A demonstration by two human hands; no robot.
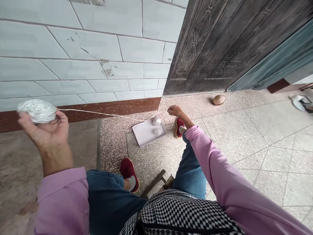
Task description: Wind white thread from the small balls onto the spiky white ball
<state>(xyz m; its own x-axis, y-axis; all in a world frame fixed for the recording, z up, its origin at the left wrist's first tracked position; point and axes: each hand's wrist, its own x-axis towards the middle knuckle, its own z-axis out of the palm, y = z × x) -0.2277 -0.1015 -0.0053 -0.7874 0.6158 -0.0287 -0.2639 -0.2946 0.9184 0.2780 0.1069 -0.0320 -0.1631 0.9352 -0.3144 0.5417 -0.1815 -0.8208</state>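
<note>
A large ball of white yarn (37,111) rests in my left hand (52,130), palm up with the fingers curled round its underside. From it a strand of white yarn (97,113) runs taut to the right, towards a grey tray (144,135) on the floor. Two smaller yarn balls, one at the tray's far corner (156,121) and another just nearer me (158,131), lie in the tray. My right hand (175,110) is held above and right of the tray, its fingers curled closed. Whether any yarn is between them cannot be made out.
My red shoes (127,169) stand either side of the tray, and part of a wooden stool (156,182) shows between my legs. A tiled wall (97,71) and a dark carved door (207,42) rise ahead. A round brown object (219,100) sits by the door.
</note>
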